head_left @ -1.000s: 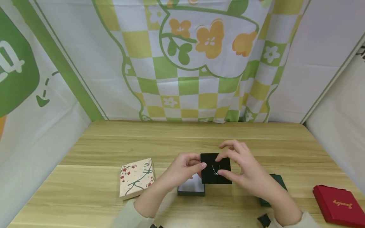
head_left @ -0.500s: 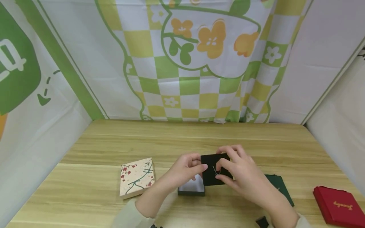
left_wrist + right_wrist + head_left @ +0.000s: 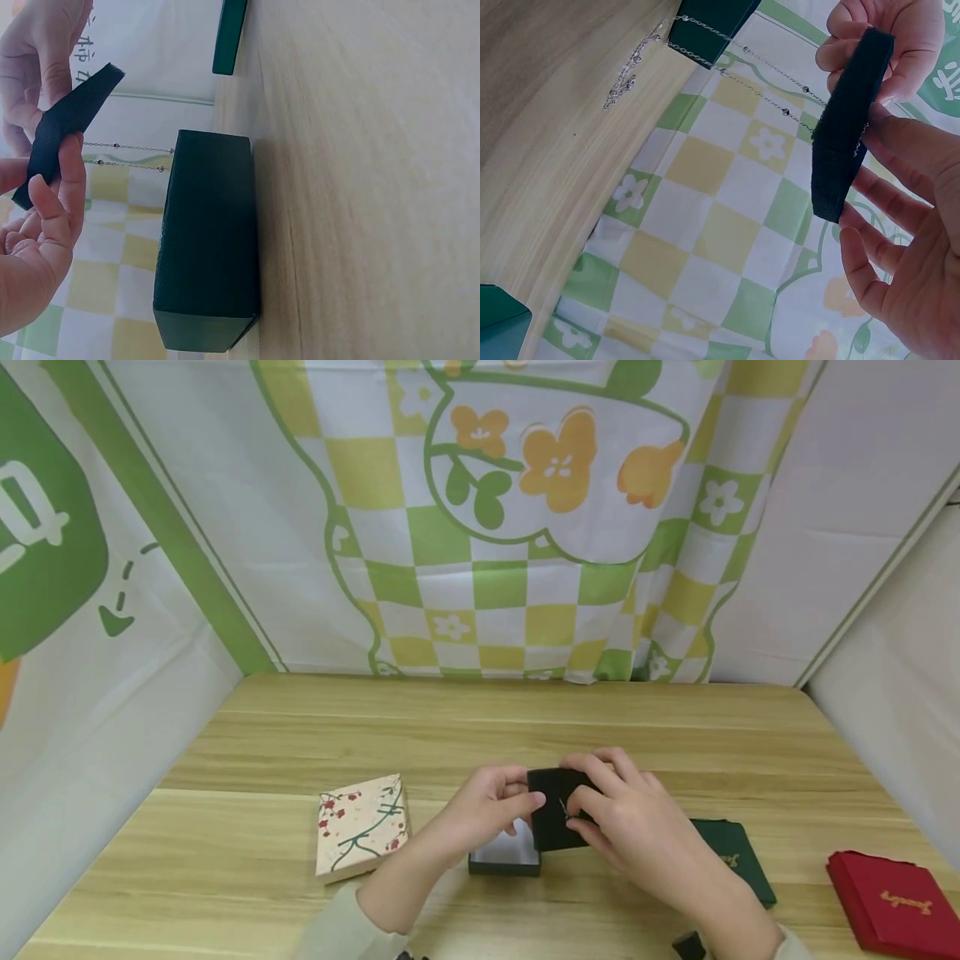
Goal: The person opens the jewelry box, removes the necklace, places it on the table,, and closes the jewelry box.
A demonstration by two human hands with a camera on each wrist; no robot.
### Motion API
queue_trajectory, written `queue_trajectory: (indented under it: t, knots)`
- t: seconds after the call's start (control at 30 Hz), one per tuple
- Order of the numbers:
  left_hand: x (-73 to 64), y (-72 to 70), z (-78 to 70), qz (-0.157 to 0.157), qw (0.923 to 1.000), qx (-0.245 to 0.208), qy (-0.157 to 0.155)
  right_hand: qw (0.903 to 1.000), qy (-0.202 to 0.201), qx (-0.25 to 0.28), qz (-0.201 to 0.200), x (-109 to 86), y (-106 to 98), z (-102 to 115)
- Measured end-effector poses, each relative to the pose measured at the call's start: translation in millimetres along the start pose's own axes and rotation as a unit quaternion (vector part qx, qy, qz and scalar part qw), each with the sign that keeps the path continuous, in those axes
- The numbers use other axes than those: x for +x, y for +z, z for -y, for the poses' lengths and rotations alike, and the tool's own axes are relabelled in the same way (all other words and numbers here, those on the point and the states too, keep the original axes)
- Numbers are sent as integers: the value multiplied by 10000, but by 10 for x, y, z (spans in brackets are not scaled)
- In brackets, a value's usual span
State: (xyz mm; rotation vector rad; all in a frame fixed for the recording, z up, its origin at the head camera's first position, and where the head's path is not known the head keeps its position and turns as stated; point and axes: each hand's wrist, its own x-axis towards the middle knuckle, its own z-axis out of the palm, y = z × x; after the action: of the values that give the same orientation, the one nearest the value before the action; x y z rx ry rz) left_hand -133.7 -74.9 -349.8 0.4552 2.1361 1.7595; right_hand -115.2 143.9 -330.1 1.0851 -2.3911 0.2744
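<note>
A black square jewellery pad, slightly bent, is held up over the table. My left hand pinches its left edge, thumb on the front face. At the pad's front, the thumb and index finger of my right hand come together on a thin silver necklace, while other fingers lie along the top edge. In the right wrist view, two strands of beaded chain hang from the pad's back down to a small heap on the table. The pendant is covered by my fingers. A dark green box base with a white inside stands below.
A cream box with red blossoms lies to the left. On the right are a green lid with gold lettering and a red jewellery box. A small black item sits near my right forearm. A patterned curtain hangs behind the table.
My right hand has moved down and left onto the pad, its thumb and index finger closing together over the necklace. The pad has tilted slightly; my left hand keeps its hold.
</note>
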Motion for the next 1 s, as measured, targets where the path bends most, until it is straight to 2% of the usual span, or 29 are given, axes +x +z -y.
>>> queue_trajectory:
  t: [0.43,0.6,0.73,0.9,1.0]
  knots:
    - [4,5,18,19,10000,-78,-16,10000,-49,-28,-65,0,54,-1]
    - [4,-2,22,19,10000,-15,11,9972,-263,495,-495,31,69,-16]
    - [4,5,29,25,10000,30,55,9890,-541,1039,-902,60,85,-30]
    - [-9,17,24,125,9998,63,108,9809,-501,1648,-902,59,84,-42]
    - [-21,19,15,151,9997,133,124,9814,-363,1672,-874,45,74,-42]
